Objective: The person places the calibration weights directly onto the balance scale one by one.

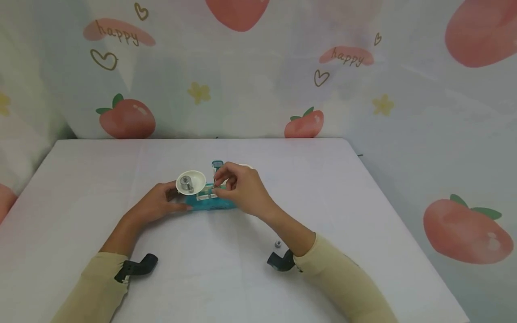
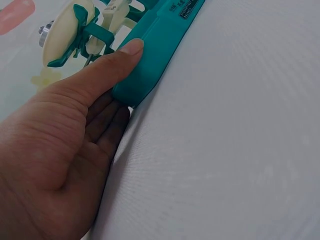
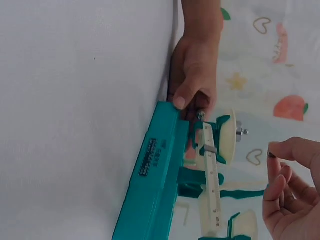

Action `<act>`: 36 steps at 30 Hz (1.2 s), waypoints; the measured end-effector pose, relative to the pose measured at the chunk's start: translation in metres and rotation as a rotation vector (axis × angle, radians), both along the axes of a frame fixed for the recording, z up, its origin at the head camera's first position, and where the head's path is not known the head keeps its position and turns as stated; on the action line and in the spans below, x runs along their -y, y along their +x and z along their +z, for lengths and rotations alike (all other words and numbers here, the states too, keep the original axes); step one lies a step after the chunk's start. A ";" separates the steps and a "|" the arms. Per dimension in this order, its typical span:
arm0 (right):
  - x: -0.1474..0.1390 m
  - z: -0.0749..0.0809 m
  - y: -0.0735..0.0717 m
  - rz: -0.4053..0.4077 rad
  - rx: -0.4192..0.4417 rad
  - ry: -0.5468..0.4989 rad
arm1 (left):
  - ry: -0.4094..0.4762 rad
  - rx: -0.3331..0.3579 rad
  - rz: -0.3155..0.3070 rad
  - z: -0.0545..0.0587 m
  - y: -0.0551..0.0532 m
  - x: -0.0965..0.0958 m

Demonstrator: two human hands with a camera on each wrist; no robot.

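Note:
A teal balance scale [image 1: 212, 204] stands on the table, with a white left pan [image 1: 198, 179] holding silver metal weights [image 1: 186, 183]. The right pan [image 3: 245, 225] shows at the lower edge of the right wrist view; in the head view it is mostly behind my right hand. My left hand [image 1: 155, 204] grips the left end of the base, thumb on the front face and fingers behind. Between thumb and forefinger, my right hand [image 1: 244, 188] pinches a small dark piece [image 3: 272, 155], held apart from the scale. Its exact kind is too small to tell.
A small silver weight [image 1: 278, 243] lies on the white tablecloth [image 1: 226, 273] near my right wrist. Dark wrist cameras [image 1: 139, 265] sit on both sleeves. Behind the table hangs a curtain [image 1: 250, 80] printed with fruit.

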State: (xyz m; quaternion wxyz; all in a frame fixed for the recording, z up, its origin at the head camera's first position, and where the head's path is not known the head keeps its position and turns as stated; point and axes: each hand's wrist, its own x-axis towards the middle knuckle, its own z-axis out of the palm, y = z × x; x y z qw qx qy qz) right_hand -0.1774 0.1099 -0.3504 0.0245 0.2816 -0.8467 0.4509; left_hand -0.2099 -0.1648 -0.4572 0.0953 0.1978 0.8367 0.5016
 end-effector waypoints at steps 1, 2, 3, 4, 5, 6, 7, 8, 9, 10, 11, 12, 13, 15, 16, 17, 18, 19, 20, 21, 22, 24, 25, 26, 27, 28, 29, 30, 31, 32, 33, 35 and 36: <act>0.004 -0.001 0.000 0.005 -0.013 0.004 | 0.006 -0.006 -0.002 0.000 0.000 0.001; 0.008 -0.002 0.000 0.009 -0.023 0.008 | 0.013 -0.012 -0.006 0.000 -0.001 0.001; 0.011 -0.003 0.000 0.007 -0.027 0.011 | 0.019 -0.014 -0.008 -0.001 -0.001 0.001; 0.014 -0.004 0.000 0.002 -0.028 0.013 | 0.024 -0.016 -0.012 -0.002 -0.001 0.001; 0.017 -0.006 0.000 -0.007 -0.023 0.014 | 0.028 -0.015 -0.017 -0.002 -0.001 0.001; 0.020 -0.007 -0.001 -0.019 -0.017 0.013 | 0.029 -0.013 -0.021 -0.003 -0.001 0.001; 0.022 -0.009 -0.001 -0.032 -0.011 0.012 | 0.028 -0.012 -0.024 -0.004 -0.001 0.001; 0.024 -0.011 -0.001 -0.042 -0.002 0.008 | 0.024 -0.010 -0.025 -0.004 -0.001 0.001; 0.025 -0.013 -0.001 -0.045 0.004 0.004 | 0.020 -0.007 -0.023 -0.005 -0.001 0.001; 0.027 -0.014 0.000 -0.046 0.006 0.000 | 0.015 -0.008 -0.021 -0.005 0.000 0.001; 0.029 -0.015 0.000 -0.047 0.006 -0.002 | 0.016 -0.008 -0.018 -0.005 0.000 0.002; 0.031 -0.016 0.000 -0.050 0.000 -0.006 | 0.019 -0.008 -0.015 -0.004 0.000 0.002; 0.033 -0.018 0.001 -0.052 -0.008 -0.009 | 0.021 -0.010 -0.013 -0.004 0.001 0.002; 0.037 -0.019 0.002 -0.059 -0.018 -0.015 | 0.029 -0.009 -0.013 -0.003 0.001 0.003; 0.039 -0.020 0.002 -0.066 -0.019 -0.016 | 0.033 -0.007 -0.014 -0.003 0.001 0.003; 0.040 -0.021 0.003 -0.074 -0.024 -0.016 | 0.038 -0.006 -0.018 -0.003 0.000 0.003; 0.042 -0.021 0.003 -0.080 -0.029 -0.017 | 0.040 -0.005 -0.020 -0.004 0.000 0.003; 0.043 -0.022 0.003 -0.085 -0.033 -0.015 | 0.041 -0.005 -0.021 -0.004 0.000 0.003; 0.045 -0.022 0.004 -0.090 -0.037 -0.012 | 0.042 -0.004 -0.023 -0.005 0.000 0.003; 0.046 -0.022 0.004 -0.097 -0.045 -0.006 | 0.044 -0.005 -0.024 -0.005 0.000 0.002; 0.047 -0.022 0.004 -0.106 -0.055 0.000 | 0.045 -0.006 -0.025 -0.005 -0.001 0.002; 0.048 -0.022 0.005 -0.129 -0.070 0.009 | 0.044 -0.009 -0.027 -0.006 -0.001 0.002; 0.049 -0.022 0.006 -0.142 -0.076 0.013 | 0.044 -0.012 -0.029 -0.006 -0.001 0.002; 0.050 -0.022 0.006 -0.154 -0.081 0.015 | 0.043 -0.014 -0.030 -0.006 -0.001 0.002; 0.051 -0.022 0.006 -0.166 -0.087 0.016 | 0.043 -0.017 -0.031 -0.006 -0.001 0.001; 0.051 -0.022 0.007 -0.176 -0.090 0.016 | 0.040 -0.021 -0.032 -0.005 -0.002 0.001; 0.052 -0.022 0.007 -0.184 -0.092 0.015 | 0.041 -0.023 -0.032 -0.005 -0.002 0.001; 0.053 -0.023 0.007 -0.192 -0.095 0.015 | 0.045 -0.023 -0.034 -0.004 -0.002 0.001; 0.054 -0.023 0.007 -0.201 -0.096 0.018 | 0.045 -0.025 -0.034 -0.004 -0.002 0.001; 0.055 -0.023 0.008 -0.206 -0.100 0.021 | 0.046 -0.026 -0.034 -0.003 -0.002 0.001; 0.057 -0.024 0.008 -0.213 -0.102 0.028 | 0.046 -0.026 -0.035 -0.003 -0.001 0.001; 0.059 -0.024 0.009 -0.225 -0.110 0.046 | 0.053 -0.023 -0.035 -0.003 -0.001 0.001; 0.060 -0.024 0.009 -0.230 -0.119 0.060 | 0.051 -0.024 -0.035 -0.002 -0.001 0.001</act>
